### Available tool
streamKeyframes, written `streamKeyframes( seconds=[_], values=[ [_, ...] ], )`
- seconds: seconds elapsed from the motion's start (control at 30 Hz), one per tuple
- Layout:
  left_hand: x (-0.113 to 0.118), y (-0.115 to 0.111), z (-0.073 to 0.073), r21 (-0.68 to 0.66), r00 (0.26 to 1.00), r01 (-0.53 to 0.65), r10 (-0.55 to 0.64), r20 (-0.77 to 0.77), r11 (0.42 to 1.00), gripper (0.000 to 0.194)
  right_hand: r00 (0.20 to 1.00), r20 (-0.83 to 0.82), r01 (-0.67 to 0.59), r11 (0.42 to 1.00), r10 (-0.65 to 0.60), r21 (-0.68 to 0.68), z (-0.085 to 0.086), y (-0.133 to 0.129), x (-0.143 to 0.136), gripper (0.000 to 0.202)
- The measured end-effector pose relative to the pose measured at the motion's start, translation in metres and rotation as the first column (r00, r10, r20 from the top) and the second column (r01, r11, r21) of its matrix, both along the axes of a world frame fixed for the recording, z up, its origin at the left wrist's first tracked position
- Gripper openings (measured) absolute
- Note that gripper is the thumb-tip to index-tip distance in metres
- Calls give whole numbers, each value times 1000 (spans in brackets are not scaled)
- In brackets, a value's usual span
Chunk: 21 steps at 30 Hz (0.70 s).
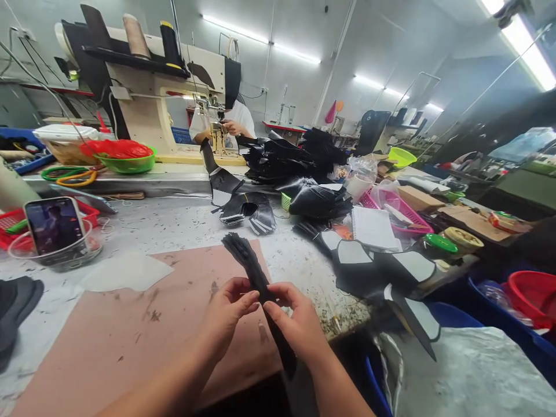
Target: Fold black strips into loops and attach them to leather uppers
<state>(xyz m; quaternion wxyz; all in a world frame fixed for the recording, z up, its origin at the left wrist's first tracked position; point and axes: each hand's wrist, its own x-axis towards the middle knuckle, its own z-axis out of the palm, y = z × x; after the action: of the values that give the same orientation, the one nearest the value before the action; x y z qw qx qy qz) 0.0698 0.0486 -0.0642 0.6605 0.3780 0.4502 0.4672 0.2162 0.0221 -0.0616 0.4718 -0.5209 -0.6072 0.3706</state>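
A bundle of long black strips (245, 258), layered at its far end, slants over the near edge of the table between my two hands. My left hand (232, 307) pinches the bundle's left side with thumb and fingertips. From the other side, my right hand (295, 315) grips it, thumb and fingers closed on the edge. Below the hands the black material hangs down toward my lap, partly hidden by my right hand. Beneath it lies a pinkish-brown sheet (174, 324). Beyond the bundle rests a curved stack of black cut pieces (247, 211).
A phone (54, 226) leans in a clear plastic bowl at left. Behind stands a sewing machine (143, 87), with a person at work beyond it. Black pieces (295, 156) are heaped at the back. Right are a notebook (376, 227), a pink basket (399, 211) and white-backed black pieces (382, 266) overhanging the edge.
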Motion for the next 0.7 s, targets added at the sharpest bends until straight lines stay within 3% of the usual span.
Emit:
streamKeyframes(
  seconds=[0.17, 0.43, 0.7],
  values=[
    [-11, -19, 6, 12, 999, 33, -33, -25, 999, 27, 1000, -24, -5, 1000, 6, 30, 5, -19, -8, 18],
    [-16, -33, 12, 79, 996, 67, -62, -71, 995, 29, 987, 161, 0, 983, -30, 184, 16, -35, -14, 11],
    [-18, -39, 19, 131, 990, 75, -58, -131, 988, 23, 990, 128, -69, 996, 62, 52, 24, -40, -11, 9]
  ],
)
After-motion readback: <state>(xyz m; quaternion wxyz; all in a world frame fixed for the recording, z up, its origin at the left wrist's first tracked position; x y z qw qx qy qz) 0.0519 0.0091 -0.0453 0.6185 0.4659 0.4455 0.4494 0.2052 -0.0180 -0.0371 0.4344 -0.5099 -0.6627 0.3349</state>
